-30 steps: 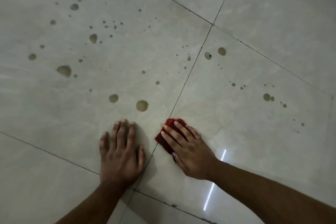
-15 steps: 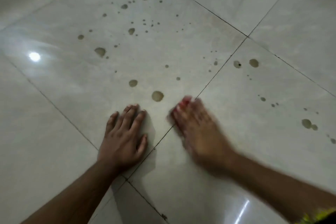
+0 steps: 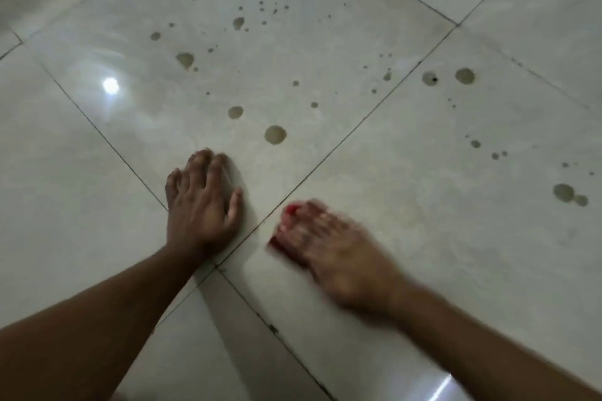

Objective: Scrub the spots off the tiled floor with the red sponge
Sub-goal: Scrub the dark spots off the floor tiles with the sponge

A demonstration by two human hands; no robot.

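- Right hand (image 3: 338, 257), motion-blurred, lies flat over the red sponge (image 3: 281, 238) with fingers stretched across it, pressing it to the floor; half a second ago it sat farther up, near the large round spot, and it is now lower, just right of the grout line.
- Sponge shows only as red edges past the fingertips and at the hand's left side; it rests on the right-hand tile, close to where four tiles meet.
- Left hand (image 3: 202, 202) stays planted palm-down on the middle tile, fingers spread and straight, holding nothing; its place on the tile matches the earlier frame.
- Large round spot (image 3: 275, 134) lies just beyond the left hand, untouched, with a smaller spot (image 3: 235, 112) near it to the upper left.
- Floor (image 3: 97, 205) is glossy pale tile with thin dark grout lines running diagonally; many brownish spots of mixed size scatter across the middle tile and the right-hand tile, including a pair (image 3: 570, 195) near the right edge.
- Round lamp reflection (image 3: 110, 85) shines on the left part of the middle tile; a bright streak (image 3: 441, 389) glints at the bottom beside the right forearm.
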